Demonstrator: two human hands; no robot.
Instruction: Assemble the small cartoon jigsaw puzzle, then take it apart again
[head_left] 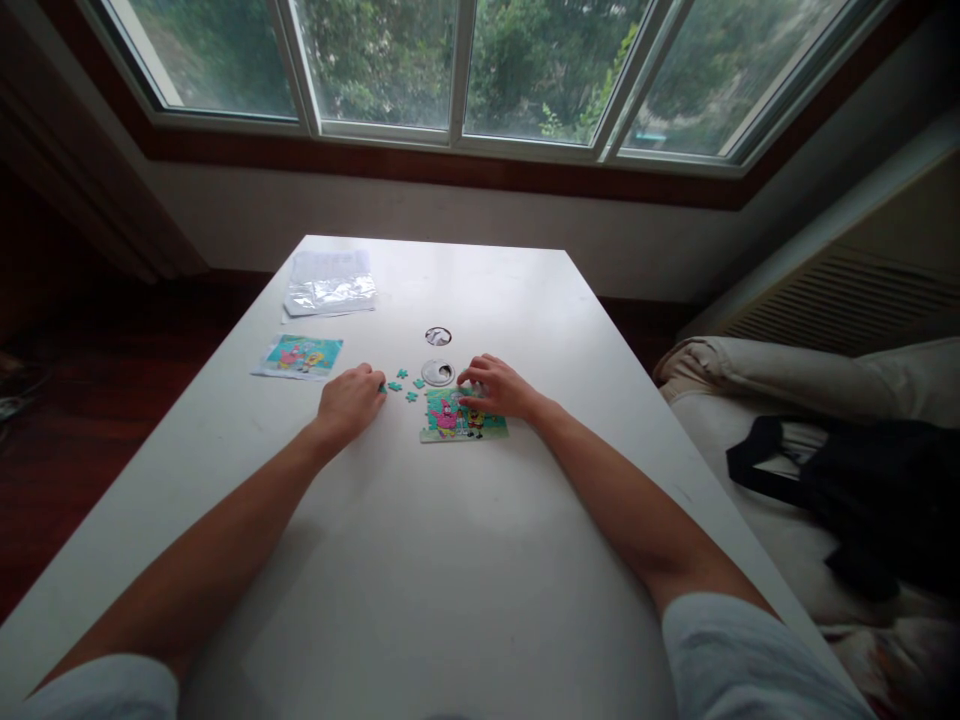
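My left hand [351, 402] is closed near the middle of the table, with a bit of a teal puzzle piece showing at its fingertips. Several loose teal puzzle pieces [395, 386] lie just right of it. A partly assembled cartoon jigsaw puzzle [448, 420], with a pink and a yellow figure, lies flat to the right of these. Over its upper right part rests my right hand [496, 386], thumb and fingers apart and bent, hiding some of the picture. Whether a small piece is under those fingers is hidden.
The white table [420, 560] has a round hole [438, 337] and a round metal cover [438, 372] beyond the puzzle. A reference picture [304, 355] and a clear plastic packet [330, 283] lie at the left. A sofa [720, 400] with a dark bag [877, 490] stands right.
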